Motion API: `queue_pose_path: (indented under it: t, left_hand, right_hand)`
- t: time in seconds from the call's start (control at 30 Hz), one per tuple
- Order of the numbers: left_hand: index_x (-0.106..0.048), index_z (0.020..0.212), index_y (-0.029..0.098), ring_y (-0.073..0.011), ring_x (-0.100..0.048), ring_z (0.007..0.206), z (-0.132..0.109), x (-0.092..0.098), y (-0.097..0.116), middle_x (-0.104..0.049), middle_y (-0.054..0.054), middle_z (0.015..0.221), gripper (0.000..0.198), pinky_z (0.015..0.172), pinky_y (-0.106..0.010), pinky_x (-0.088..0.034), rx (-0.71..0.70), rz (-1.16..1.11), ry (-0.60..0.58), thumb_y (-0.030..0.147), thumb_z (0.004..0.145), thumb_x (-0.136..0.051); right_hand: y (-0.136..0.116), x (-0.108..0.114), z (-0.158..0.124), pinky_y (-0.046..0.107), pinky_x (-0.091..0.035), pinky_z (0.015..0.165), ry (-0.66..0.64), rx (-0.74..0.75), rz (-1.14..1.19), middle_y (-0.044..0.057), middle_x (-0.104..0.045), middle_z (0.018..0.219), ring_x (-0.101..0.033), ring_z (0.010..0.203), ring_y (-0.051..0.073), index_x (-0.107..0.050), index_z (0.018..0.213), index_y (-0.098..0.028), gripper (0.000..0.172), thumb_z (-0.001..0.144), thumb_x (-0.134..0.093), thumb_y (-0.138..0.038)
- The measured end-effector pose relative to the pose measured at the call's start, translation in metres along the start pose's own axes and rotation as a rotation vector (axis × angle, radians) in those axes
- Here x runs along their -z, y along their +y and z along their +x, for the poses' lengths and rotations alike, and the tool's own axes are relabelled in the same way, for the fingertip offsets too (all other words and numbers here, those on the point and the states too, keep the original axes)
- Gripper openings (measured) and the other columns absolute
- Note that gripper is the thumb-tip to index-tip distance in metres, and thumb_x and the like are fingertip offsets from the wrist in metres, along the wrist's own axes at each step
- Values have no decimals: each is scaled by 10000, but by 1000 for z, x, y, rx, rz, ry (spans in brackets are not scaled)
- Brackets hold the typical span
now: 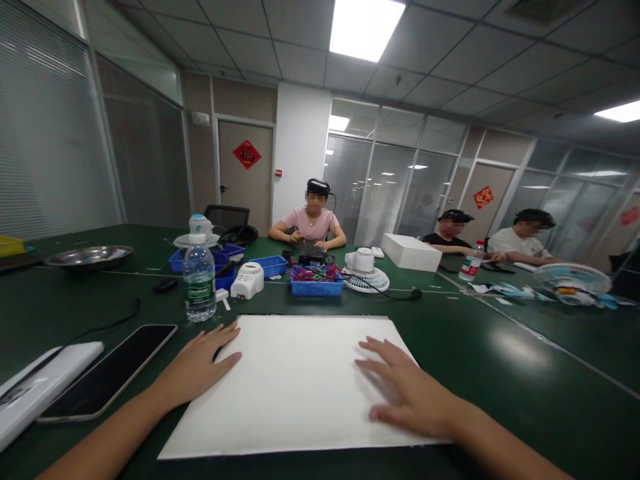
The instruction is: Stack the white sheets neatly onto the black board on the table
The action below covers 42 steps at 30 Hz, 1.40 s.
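A blank white sheet or board (295, 393) lies flat on the green table in front of me. Along its left edge rests my left hand (203, 363), fingers apart, with the thumb over the white surface. My right hand (400, 387) is over the sheet's right side, fingers spread and slightly blurred; I cannot tell whether it touches. Neither hand holds anything. Just beyond my left hand stands a clear water bottle (200, 283) with a green label. A dark-screened phone (110, 373) lies to the left of that hand.
A white device with a cable (50, 380) lies at far left. Beyond the sheet are a blue tray of wires (316, 287), white fan parts (366, 277), a white housing (248, 281) and a metal dish (90, 257). A white box (411, 252) stands farther back. Several people sit across the table.
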<state>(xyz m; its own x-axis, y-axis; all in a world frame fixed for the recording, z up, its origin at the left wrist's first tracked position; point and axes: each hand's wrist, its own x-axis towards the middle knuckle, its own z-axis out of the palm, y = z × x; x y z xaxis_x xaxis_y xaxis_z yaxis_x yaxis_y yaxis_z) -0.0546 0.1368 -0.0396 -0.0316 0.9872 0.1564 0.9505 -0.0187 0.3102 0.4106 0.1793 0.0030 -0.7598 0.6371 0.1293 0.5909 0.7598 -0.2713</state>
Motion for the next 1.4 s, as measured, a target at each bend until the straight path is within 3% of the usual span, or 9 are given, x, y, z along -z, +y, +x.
queue_pose_path:
  t: [0.07,0.13,0.27,0.4,0.63,0.73,0.9,1.07,1.4]
  left_hand:
    - [-428,1481,232,-312,-297,1474,-1,2,2,-355,-11,1581,728,1210,-559,-211,-2,3,3,645,881,-430]
    - [-437,1476,225,-310,-300,1473,-2,4,5,-361,-12,1578,720,1211,-551,-212,1,8,-1,630,881,-439]
    - [-436,1478,222,-300,-289,1478,-3,6,7,-365,-11,1577,716,1215,-533,-213,10,16,-16,627,887,-429]
    - [-428,1482,238,-298,-282,1480,-2,3,4,-352,-9,1583,721,1214,-537,-212,0,13,-14,645,887,-420]
    - [-399,1496,209,-281,-294,1478,-1,-1,4,-319,-57,1598,722,1222,-543,-155,-5,23,-30,618,900,-412]
    - [-420,1486,225,-281,-311,1470,-2,-2,3,-336,-49,1594,696,1224,-526,-163,-24,-4,-13,599,899,-424]
    - [-504,1438,204,-298,-350,1449,-3,-3,2,-389,-48,1572,669,1201,-481,-272,-60,-68,24,564,876,-467]
    - [-535,1415,194,-294,-381,1434,-6,2,9,-403,-45,1562,648,1197,-461,-288,-95,-63,17,552,879,-472]
    - [-548,1403,214,-296,-374,1439,-3,-2,1,-398,-59,1569,638,1187,-472,-295,-56,-108,30,569,877,-483]
  right_hand:
    - [-26,-4,-11,608,-127,1190,-116,59,34,74,-246,1610,-186,1482,345,-366,1512,-341,766,852,-609,-643]
    - [-39,-5,-18,616,-117,1190,-154,49,55,79,-232,1610,-181,1482,348,-339,1525,-340,765,868,-589,-641]
    - [-39,1,-20,584,-160,1199,-194,45,66,43,-277,1595,-222,1475,323,-368,1507,-369,670,908,-553,-606]
    - [-32,3,-19,536,-211,1205,-176,68,61,20,-385,1547,-300,1452,283,-461,1457,-360,498,982,-473,-509]
    - [-35,-8,-18,541,-335,1147,-120,135,-43,71,-433,1516,-387,1402,320,-481,1450,-321,571,929,-556,-542]
    - [-37,-9,-17,518,-399,1107,-81,169,-64,65,-484,1480,-441,1364,306,-512,1423,-329,509,944,-552,-497]
    - [-33,-14,-17,477,-397,1118,-37,182,-39,40,-502,1465,-424,1377,258,-554,1375,-335,405,977,-520,-401]
    - [-35,-21,-16,494,-398,1107,25,165,-43,68,-490,1465,-435,1361,259,-536,1387,-336,418,972,-515,-379]
    - [-46,-18,-14,552,-371,1094,-39,74,-10,57,-484,1452,-471,1311,286,-558,1359,-411,393,972,-510,-464]
